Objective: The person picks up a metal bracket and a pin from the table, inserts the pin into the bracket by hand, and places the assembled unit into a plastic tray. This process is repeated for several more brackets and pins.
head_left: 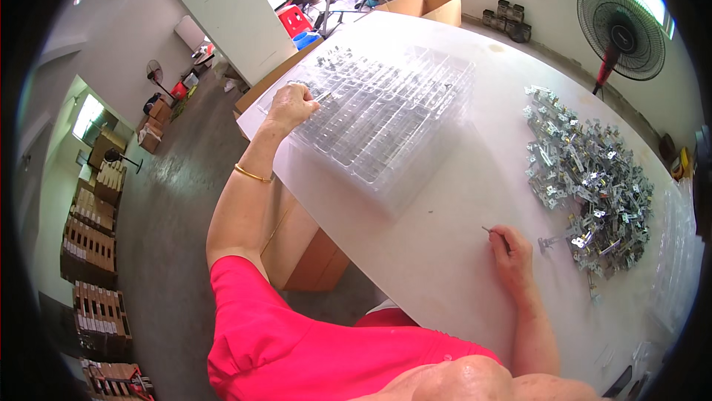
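My left hand (pixel 291 108), with a gold bangle on its wrist, is closed in a pinch over the far left part of a transparent plastic tray (pixel 371 167). A small slim metal part (pixel 323 96) shows at its fingertips. The tray tops a stack and has rows of narrow slots, many with small metal pieces in them. At the right, my right hand (pixel 513 261) rests low over the white table (pixel 445 267), its fingers curled around a thin dark rod-like piece (pixel 487 229) whose tip points left. Just beyond that hand lies a large heap of small metal brackets (pixel 593 186).
Transparent plastic trays (pixel 678 252) stand along the table's right edge. A black standing fan (pixel 621 34) is behind the heap. Cardboard boxes (pixel 315 260) sit beside and under the table's left edge, and another open box (pixel 426 6) stands past its far end.
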`<state>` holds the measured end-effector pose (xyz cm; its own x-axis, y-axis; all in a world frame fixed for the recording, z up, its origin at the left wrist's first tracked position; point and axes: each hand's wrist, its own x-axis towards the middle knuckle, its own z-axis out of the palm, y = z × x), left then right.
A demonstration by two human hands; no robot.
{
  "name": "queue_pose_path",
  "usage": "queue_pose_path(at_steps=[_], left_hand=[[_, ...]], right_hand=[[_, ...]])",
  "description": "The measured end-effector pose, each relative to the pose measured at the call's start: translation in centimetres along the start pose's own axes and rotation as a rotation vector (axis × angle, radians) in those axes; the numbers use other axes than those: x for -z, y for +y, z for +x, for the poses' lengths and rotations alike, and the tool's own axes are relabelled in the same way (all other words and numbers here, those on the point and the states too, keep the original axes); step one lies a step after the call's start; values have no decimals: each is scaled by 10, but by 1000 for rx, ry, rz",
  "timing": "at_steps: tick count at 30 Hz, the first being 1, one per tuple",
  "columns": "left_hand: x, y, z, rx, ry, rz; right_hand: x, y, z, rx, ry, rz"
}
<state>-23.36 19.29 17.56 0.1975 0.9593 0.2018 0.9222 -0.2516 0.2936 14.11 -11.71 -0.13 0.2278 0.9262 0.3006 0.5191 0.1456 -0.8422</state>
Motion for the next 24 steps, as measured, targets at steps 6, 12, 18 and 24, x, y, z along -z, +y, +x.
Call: queue_pose_path(at_steps=[6,12,18,24], left_hand=[[4,15,-12,-20,133,121],[9,84,-55,-155,247,-219],[23,190,-153,-697,-8,-902],[36,221,-214,-1006,-309,-1852]], right_hand=[[1,-2,0,0,12,16],[0,0,0,-156,23,119],[1,8,-3,-104,58,67],[-7,-1,2,-77,-6,94]])
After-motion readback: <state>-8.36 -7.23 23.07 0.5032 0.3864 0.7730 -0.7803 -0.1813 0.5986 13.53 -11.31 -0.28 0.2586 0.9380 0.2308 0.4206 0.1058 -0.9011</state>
